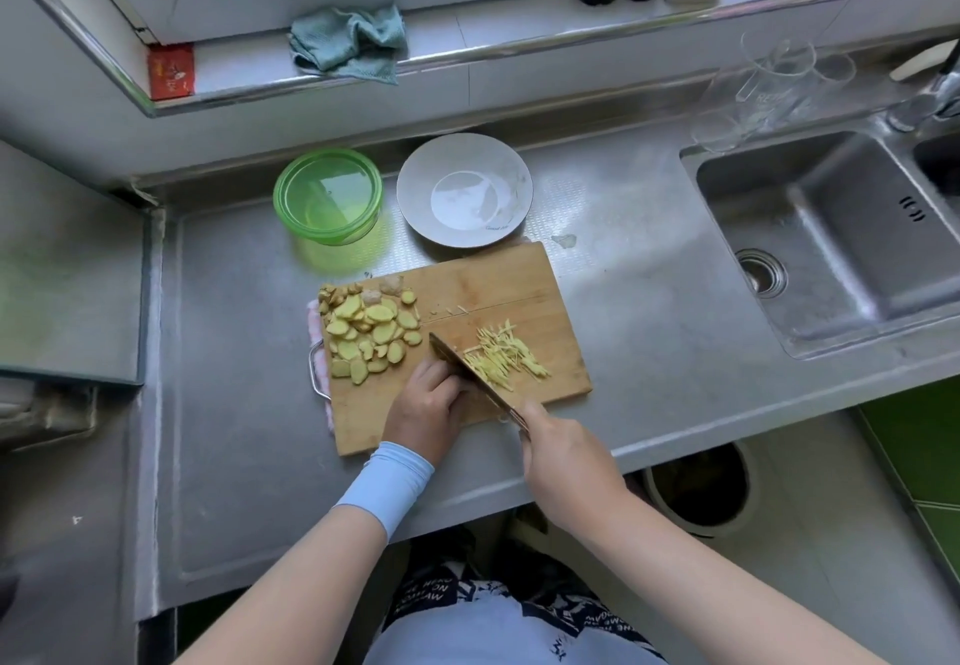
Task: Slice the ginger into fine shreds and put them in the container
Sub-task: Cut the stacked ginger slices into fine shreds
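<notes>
A wooden cutting board (498,280) lies on the steel counter. A heap of yellow ginger slices (366,332) covers its left part. Fine ginger shreds (506,355) lie on its right part. My right hand (563,462) grips the handle of a knife (467,371), whose blade stands on the board just left of the shreds. My left hand (428,407) rests on the board against the blade's left side, fingers curled down; whatever it holds under them is hidden. A green round container (328,194) stands behind the board, with nothing in it.
A grey shallow bowl (465,189) sits right of the green container. A steel sink (831,233) is at the right, with clear glass cups (769,82) behind it. A teal cloth (350,41) lies on the window sill. A bin (698,490) stands below the counter edge.
</notes>
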`<action>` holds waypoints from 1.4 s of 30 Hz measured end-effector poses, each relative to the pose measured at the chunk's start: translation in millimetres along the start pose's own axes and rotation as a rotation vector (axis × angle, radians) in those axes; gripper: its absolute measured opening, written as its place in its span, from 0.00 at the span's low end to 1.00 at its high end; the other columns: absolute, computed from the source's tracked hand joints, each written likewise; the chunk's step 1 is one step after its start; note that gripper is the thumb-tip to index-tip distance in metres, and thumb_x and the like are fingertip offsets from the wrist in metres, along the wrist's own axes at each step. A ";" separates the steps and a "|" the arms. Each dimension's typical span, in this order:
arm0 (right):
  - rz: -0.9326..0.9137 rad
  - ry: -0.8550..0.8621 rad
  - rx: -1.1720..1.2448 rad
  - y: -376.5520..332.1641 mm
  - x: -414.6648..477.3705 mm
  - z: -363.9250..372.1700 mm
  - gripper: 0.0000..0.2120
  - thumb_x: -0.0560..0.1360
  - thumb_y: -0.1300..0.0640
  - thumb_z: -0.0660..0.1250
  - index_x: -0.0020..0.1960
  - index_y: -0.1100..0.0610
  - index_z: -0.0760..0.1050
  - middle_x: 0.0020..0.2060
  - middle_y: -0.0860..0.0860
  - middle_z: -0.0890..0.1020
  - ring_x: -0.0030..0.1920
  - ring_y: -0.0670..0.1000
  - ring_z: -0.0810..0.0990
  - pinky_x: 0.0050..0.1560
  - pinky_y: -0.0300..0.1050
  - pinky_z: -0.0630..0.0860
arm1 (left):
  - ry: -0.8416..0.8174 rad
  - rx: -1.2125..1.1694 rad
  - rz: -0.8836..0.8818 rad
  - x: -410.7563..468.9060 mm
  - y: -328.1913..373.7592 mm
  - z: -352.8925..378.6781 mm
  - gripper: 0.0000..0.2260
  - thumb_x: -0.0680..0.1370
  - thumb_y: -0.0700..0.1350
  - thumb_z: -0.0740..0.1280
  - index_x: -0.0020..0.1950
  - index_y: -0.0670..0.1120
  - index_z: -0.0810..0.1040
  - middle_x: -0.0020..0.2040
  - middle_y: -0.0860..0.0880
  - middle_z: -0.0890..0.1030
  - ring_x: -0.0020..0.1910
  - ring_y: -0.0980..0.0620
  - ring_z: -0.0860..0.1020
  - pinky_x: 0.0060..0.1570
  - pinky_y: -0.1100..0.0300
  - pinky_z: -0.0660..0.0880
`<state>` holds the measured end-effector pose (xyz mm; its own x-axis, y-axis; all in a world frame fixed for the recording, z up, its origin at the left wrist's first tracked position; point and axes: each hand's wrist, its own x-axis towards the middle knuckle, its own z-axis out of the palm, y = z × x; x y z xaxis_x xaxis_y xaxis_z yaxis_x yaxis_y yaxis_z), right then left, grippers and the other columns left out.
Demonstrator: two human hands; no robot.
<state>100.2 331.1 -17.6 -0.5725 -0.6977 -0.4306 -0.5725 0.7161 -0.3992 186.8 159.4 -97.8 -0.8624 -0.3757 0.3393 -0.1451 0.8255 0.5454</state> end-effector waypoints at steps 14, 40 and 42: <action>-0.029 0.012 0.018 6.4 -21.1 -5.7 0.03 0.83 0.58 0.55 0.52 0.51 0.61 0.34 0.50 0.75 0.34 0.55 0.75 0.32 0.51 0.68 | 0.013 0.030 0.014 -5.7 -4.4 4.4 0.05 0.73 0.30 0.73 0.44 0.39 0.83 0.47 0.43 0.81 0.47 0.42 0.78 0.44 0.51 0.77; -0.007 0.021 -0.046 -7.3 8.1 4.0 0.16 0.80 0.62 0.56 0.67 0.54 0.62 0.37 0.52 0.77 0.36 0.57 0.74 0.34 0.49 0.67 | 0.044 0.027 -0.043 -7.2 0.9 4.1 0.08 0.77 0.42 0.66 0.43 0.41 0.83 0.45 0.45 0.82 0.45 0.44 0.77 0.42 0.53 0.76; -0.009 0.024 -0.022 -8.1 9.7 1.9 0.17 0.80 0.62 0.56 0.68 0.54 0.62 0.39 0.53 0.79 0.37 0.57 0.75 0.35 0.49 0.68 | 0.044 0.029 -0.047 -6.9 0.9 3.0 0.08 0.77 0.42 0.66 0.43 0.41 0.83 0.44 0.45 0.81 0.45 0.44 0.77 0.43 0.54 0.76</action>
<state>100.4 318.5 -20.1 -0.5809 -0.7044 -0.4079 -0.5903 0.7096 -0.3846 191.2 164.0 -102.0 -0.8323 -0.4317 0.3477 -0.1993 0.8184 0.5390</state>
